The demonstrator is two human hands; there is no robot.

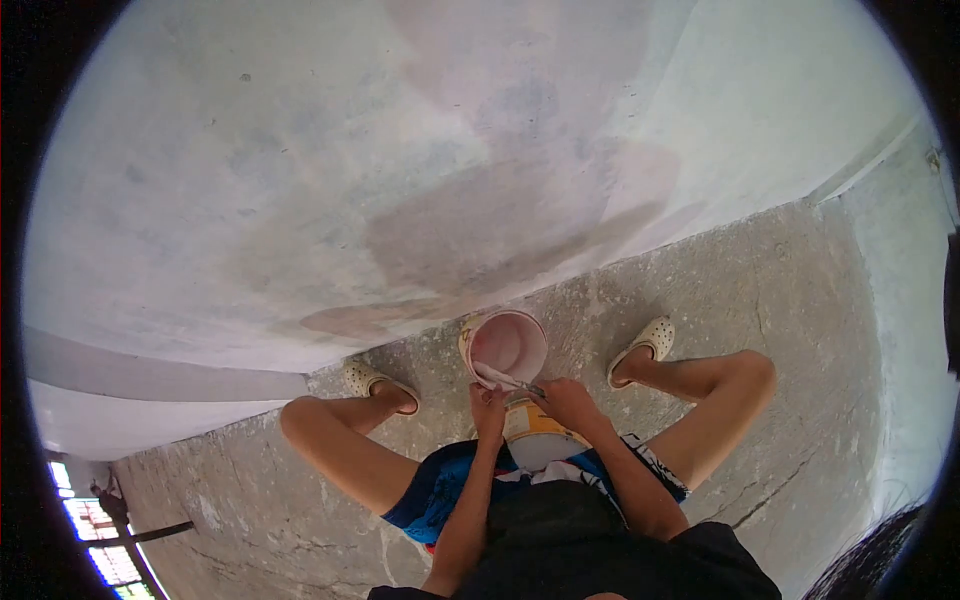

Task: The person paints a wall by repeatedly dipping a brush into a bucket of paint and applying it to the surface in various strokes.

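left hand (488, 408) and right hand (568, 400) both clasp a tilted paint can (528, 428). its mouth meets a pink bucket (518, 345) on the floor (760, 300).

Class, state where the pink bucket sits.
Head view, centre: the pink bucket stands on the floor between the left sandal and right sandal.

Smooth plastic bucket (505, 345), rough concrete floor (760, 300), matt blotchy wall (400, 150).

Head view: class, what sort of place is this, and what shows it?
Probably a room being painted: a patchy, blotched wall, a bare concrete floor, and a paint tin by a pink-stained bucket.
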